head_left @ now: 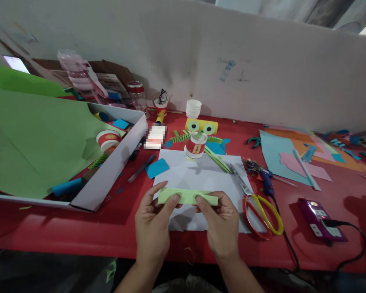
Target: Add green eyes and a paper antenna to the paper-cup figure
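Over white paper [207, 179], left hand [154, 221] and right hand [223, 221] both pinch green strip [188, 197]; scissors [247, 191] at strip's three o'clock, red-white paper cup [195, 146] at twelve.

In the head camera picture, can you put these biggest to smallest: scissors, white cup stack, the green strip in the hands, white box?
1. White box
2. Scissors
3. Green strip
4. White cup stack

That's how they look here; the cups sit farther back, so they look smaller.

Dim, soft-shadowed, with blurred, stretched edges
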The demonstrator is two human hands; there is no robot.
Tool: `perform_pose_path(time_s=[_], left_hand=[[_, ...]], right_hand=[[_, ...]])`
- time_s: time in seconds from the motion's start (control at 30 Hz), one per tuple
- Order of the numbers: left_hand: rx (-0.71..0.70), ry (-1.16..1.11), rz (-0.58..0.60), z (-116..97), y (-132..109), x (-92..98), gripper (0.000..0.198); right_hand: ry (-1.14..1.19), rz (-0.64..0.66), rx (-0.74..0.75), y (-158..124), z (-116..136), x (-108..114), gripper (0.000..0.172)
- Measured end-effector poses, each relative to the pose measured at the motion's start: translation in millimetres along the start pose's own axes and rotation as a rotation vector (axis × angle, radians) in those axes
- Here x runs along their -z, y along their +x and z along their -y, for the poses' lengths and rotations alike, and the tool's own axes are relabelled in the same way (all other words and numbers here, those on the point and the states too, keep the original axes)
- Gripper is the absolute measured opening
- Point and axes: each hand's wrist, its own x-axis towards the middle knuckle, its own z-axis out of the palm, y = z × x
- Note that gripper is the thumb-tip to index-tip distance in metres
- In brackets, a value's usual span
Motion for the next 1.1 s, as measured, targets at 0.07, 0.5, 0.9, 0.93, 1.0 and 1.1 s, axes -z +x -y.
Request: perform_pose_path(time_s=[0.07, 0.5, 0.9, 0.93, 1.0, 1.1], left_hand=[[0.022, -0.032, -0.001, -2, 0, -1.7, 0.057], [0.135, -0.041, 0.028, -4, 8, 5.0, 0.024], [0.144, -0.025, 0.056, -8, 14, 20.4, 0.032], [0.145, -0.011, 0.05, -8, 14, 21.0, 0.032], [0.133, 0.031, 0.032, -9, 14, 23.0, 0.03], [0.035, 0.094, 0.008, -12, 15, 30.4, 0.023]], right_hand=[[-0.006, -0.001, 0.004, 1, 1, 1, 0.022], [0.02, 0.034, -0.099, 3, 3, 8, 0.037], [0.014, 0.171, -0.212, -2, 4, 12, 0.044], [0.013, 0.176, -0.212, -2, 4, 11, 0.043], [0.002, 0.186, -0.191, 0, 6, 11, 0.038], [0.001, 0.144, -0.132, 5, 10, 15, 0.032]])
